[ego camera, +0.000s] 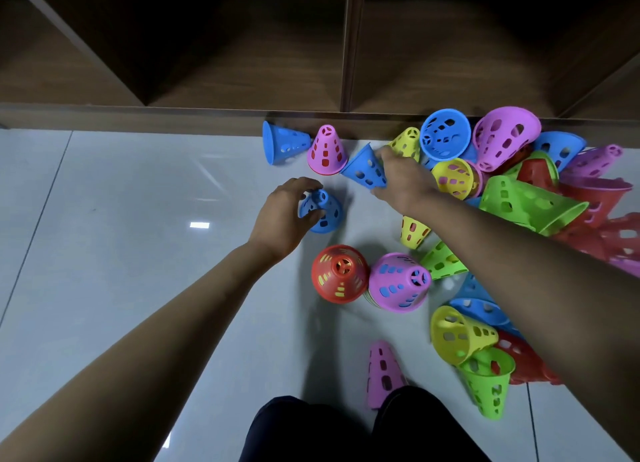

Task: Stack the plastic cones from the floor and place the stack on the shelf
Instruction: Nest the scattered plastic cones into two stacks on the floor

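Several perforated plastic cones in blue, pink, yellow, green and red lie scattered over the grey tiled floor. My left hand curls its fingers round the tip of an upright blue cone. My right hand grips a tilted blue cone lying on its side. Close to me, a red cone sits over a yellow one beside a pink cone sitting over a blue one. A dark wooden shelf with open compartments runs along the far side.
A dense heap of cones fills the floor at the right. A lone blue cone and an upright pink cone stand by the shelf's base. Another pink cone lies near my dark-trousered knees.
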